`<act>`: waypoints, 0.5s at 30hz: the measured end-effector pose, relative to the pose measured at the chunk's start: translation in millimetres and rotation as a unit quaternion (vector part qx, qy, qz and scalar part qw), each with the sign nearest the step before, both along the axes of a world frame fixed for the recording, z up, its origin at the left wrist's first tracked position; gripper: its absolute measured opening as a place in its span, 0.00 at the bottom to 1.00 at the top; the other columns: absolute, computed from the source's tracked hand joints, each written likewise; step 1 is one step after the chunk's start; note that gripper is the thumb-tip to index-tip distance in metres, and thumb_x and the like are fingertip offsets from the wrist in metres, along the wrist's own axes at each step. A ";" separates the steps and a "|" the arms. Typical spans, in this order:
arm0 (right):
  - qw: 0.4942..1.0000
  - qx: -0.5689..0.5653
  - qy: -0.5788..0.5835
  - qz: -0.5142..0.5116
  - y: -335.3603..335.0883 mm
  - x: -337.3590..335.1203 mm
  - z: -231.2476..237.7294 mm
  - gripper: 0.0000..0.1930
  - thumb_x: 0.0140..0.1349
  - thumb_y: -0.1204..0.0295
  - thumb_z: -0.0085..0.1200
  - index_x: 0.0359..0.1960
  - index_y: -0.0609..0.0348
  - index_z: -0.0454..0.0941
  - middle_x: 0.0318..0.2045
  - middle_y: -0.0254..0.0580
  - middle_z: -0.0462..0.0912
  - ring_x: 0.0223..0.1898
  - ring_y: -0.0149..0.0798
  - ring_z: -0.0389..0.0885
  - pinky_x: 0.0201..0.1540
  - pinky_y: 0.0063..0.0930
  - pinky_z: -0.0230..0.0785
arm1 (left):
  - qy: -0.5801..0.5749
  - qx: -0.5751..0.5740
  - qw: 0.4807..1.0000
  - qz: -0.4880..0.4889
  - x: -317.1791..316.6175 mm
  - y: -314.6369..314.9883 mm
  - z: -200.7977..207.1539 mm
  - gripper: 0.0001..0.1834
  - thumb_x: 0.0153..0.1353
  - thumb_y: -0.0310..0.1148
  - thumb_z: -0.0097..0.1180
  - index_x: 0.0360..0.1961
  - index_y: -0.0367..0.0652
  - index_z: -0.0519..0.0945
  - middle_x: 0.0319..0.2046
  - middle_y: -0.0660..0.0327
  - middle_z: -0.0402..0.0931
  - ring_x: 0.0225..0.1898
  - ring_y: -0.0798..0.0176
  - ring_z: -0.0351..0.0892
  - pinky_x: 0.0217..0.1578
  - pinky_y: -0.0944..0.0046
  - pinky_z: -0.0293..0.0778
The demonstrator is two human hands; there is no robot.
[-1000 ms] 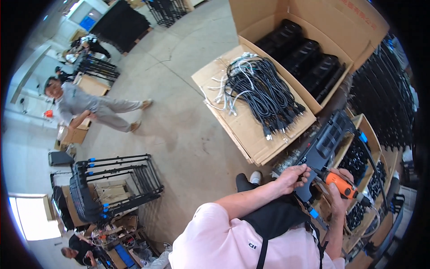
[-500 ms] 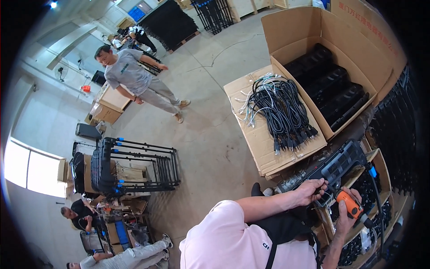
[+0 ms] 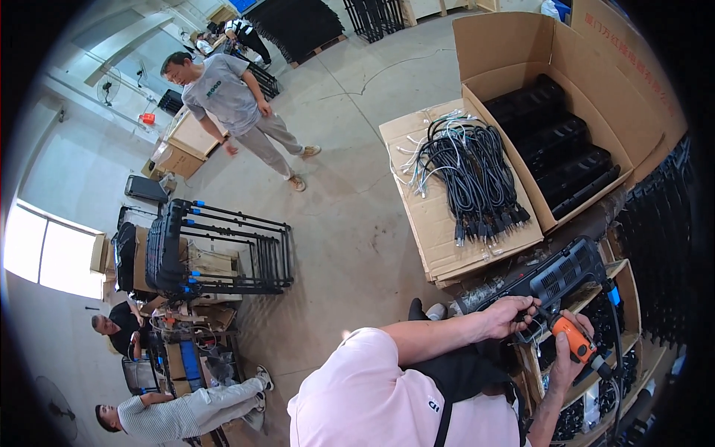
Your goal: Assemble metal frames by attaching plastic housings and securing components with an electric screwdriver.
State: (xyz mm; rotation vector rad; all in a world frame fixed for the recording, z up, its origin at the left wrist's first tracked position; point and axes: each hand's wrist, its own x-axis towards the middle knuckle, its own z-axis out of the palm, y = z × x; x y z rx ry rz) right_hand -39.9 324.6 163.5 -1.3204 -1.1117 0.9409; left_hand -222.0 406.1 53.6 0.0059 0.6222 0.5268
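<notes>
A black plastic housing (image 3: pixel 564 277) with vent slots lies tilted across the workbench at the lower right. At its near edge my left hand (image 3: pixel 511 316) has thumb and fingers pinched together; anything small between them is too hidden to name. My right hand (image 3: pixel 569 359) is wrapped round an orange power screwdriver (image 3: pixel 573 337). The tool's black front end meets the near side of the housing, close to my left fingertips. From its rear end a hose or cord runs down over the parts bins.
Wooden bins (image 3: pixel 629 298) of small black parts stand beneath the housing. Beyond it, a bundle of black cables (image 3: pixel 477 175) lies on a cardboard box beside an open carton (image 3: pixel 629 145) of black housings. Black frames (image 3: pixel 238 253) stand at left. A person (image 3: pixel 231 104) stands across the aisle; others are farther left.
The view has shifted slightly. The screwdriver's front end has come closer to my left fingertips at the housing. The person in grey across the aisle has lowered an arm.
</notes>
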 end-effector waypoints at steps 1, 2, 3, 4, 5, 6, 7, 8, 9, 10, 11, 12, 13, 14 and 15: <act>1.000 0.006 -0.003 0.002 0.5 -0.6 0.0 0.29 0.66 0.68 0.64 0.66 0.64 0.69 0.58 0.54 0.82 0.61 0.45 0.79 0.72 0.46 0.63 | -0.006 -0.003 1.000 -0.001 -0.2 -0.6 -0.3 0.15 0.81 0.43 0.50 0.56 0.46 0.81 0.33 0.72 0.78 0.32 0.71 0.77 0.33 0.69 0.76; 1.000 0.006 -0.006 0.005 0.2 -1.1 -0.3 0.29 0.66 0.68 0.64 0.66 0.64 0.69 0.58 0.54 0.82 0.61 0.45 0.79 0.72 0.46 0.63 | -0.011 -0.005 1.000 -0.001 -0.5 -0.9 -0.2 0.16 0.82 0.44 0.50 0.56 0.45 0.81 0.34 0.72 0.78 0.32 0.72 0.77 0.33 0.70 0.77; 1.000 0.007 -0.009 0.000 -1.2 -1.4 -0.6 0.29 0.66 0.68 0.63 0.66 0.65 0.69 0.58 0.54 0.82 0.61 0.45 0.79 0.72 0.46 0.63 | -0.014 -0.005 1.000 0.001 0.1 -2.2 0.8 0.16 0.82 0.44 0.50 0.56 0.45 0.81 0.34 0.72 0.78 0.32 0.72 0.77 0.33 0.70 0.77; 1.000 0.008 -0.013 -0.006 -2.8 -2.4 -1.4 0.29 0.66 0.68 0.63 0.66 0.65 0.69 0.58 0.55 0.82 0.61 0.44 0.79 0.72 0.45 0.63 | -0.012 -0.007 1.000 0.003 2.0 -5.1 0.9 0.16 0.82 0.44 0.49 0.56 0.45 0.81 0.33 0.72 0.78 0.32 0.72 0.77 0.33 0.70 0.77; 1.000 0.009 -0.016 -0.004 -4.0 -5.0 -1.0 0.29 0.66 0.68 0.63 0.66 0.65 0.69 0.58 0.55 0.82 0.61 0.44 0.79 0.72 0.45 0.63 | -0.010 -0.010 1.000 0.005 3.5 -7.8 1.3 0.17 0.82 0.45 0.48 0.57 0.46 0.81 0.33 0.72 0.78 0.32 0.72 0.78 0.33 0.70 0.78; 1.000 0.008 -0.012 -0.019 -5.1 -8.7 0.1 0.30 0.66 0.67 0.64 0.66 0.65 0.70 0.58 0.55 0.82 0.60 0.45 0.79 0.71 0.47 0.65 | -0.013 -0.008 1.000 0.008 4.3 -9.7 1.4 0.18 0.82 0.45 0.48 0.57 0.45 0.81 0.33 0.72 0.78 0.32 0.73 0.78 0.32 0.71 0.78; 0.999 0.006 -0.008 -0.033 -6.4 -11.5 1.1 0.30 0.65 0.66 0.65 0.65 0.65 0.70 0.57 0.55 0.82 0.60 0.46 0.79 0.70 0.48 0.67 | -0.015 -0.006 1.000 0.010 5.0 -12.2 0.1 0.18 0.82 0.45 0.48 0.57 0.45 0.81 0.33 0.72 0.78 0.32 0.73 0.78 0.32 0.71 0.78; 0.999 0.008 -0.010 -0.031 -7.6 -12.6 1.0 0.30 0.65 0.66 0.65 0.65 0.65 0.70 0.57 0.55 0.82 0.60 0.46 0.79 0.70 0.48 0.67 | -0.029 -0.001 0.999 0.014 5.5 -14.6 -1.3 0.18 0.82 0.45 0.48 0.57 0.45 0.81 0.33 0.72 0.78 0.32 0.73 0.78 0.32 0.71 0.78; 0.999 0.011 -0.012 -0.034 -8.7 -13.1 0.7 0.30 0.65 0.66 0.65 0.65 0.65 0.70 0.58 0.55 0.82 0.60 0.45 0.79 0.70 0.48 0.67 | -0.043 0.004 0.999 0.018 5.4 -16.7 -2.5 0.18 0.82 0.46 0.48 0.58 0.45 0.80 0.34 0.72 0.78 0.32 0.73 0.78 0.33 0.71 0.78; 0.999 0.014 -0.015 -0.038 -9.8 -13.4 0.8 0.30 0.65 0.66 0.65 0.65 0.65 0.70 0.58 0.55 0.82 0.60 0.45 0.79 0.70 0.48 0.67 | -0.044 0.004 0.999 0.016 5.1 -18.6 -1.7 0.19 0.82 0.46 0.48 0.59 0.45 0.80 0.35 0.71 0.80 0.33 0.73 0.79 0.33 0.72 0.78; 0.999 0.015 -0.017 -0.037 -10.0 -14.0 1.5 0.30 0.65 0.66 0.65 0.65 0.65 0.70 0.58 0.55 0.82 0.60 0.45 0.79 0.70 0.48 0.67 | -0.046 0.006 0.999 0.018 5.5 -21.8 -1.5 0.19 0.82 0.46 0.48 0.59 0.45 0.80 0.35 0.71 0.80 0.33 0.73 0.79 0.33 0.72 0.78; 0.999 0.018 -0.020 -0.044 -10.0 -14.7 2.1 0.29 0.66 0.67 0.64 0.66 0.65 0.70 0.58 0.54 0.82 0.60 0.45 0.79 0.70 0.47 0.68 | -0.043 0.016 0.999 0.002 6.5 -25.8 -1.6 0.19 0.82 0.46 0.48 0.59 0.45 0.80 0.36 0.71 0.80 0.33 0.73 0.79 0.33 0.72 0.78; 0.998 0.020 -0.024 -0.052 -10.0 -15.3 2.8 0.29 0.66 0.68 0.64 0.66 0.64 0.70 0.58 0.54 0.82 0.60 0.45 0.79 0.69 0.46 0.68 | -0.039 0.027 0.999 -0.014 6.8 -29.5 0.4 0.19 0.82 0.46 0.48 0.59 0.45 0.80 0.37 0.70 0.81 0.33 0.73 0.79 0.33 0.73 0.78; 0.998 0.021 -0.026 -0.051 -10.2 -14.9 3.7 0.29 0.66 0.68 0.64 0.66 0.64 0.70 0.58 0.54 0.82 0.60 0.45 0.79 0.69 0.46 0.68 | -0.031 0.026 0.999 -0.019 6.8 -33.9 4.3 0.17 0.82 0.44 0.49 0.58 0.44 0.80 0.38 0.70 0.81 0.33 0.73 0.79 0.31 0.73 0.78; 0.998 0.018 -0.025 -0.050 -10.6 -13.9 5.2 0.28 0.67 0.71 0.62 0.67 0.64 0.69 0.59 0.54 0.81 0.61 0.45 0.78 0.71 0.45 0.66 | -0.033 0.026 0.999 -0.018 4.7 -36.8 4.4 0.17 0.82 0.44 0.49 0.58 0.44 0.80 0.38 0.70 0.81 0.33 0.73 0.79 0.31 0.73 0.78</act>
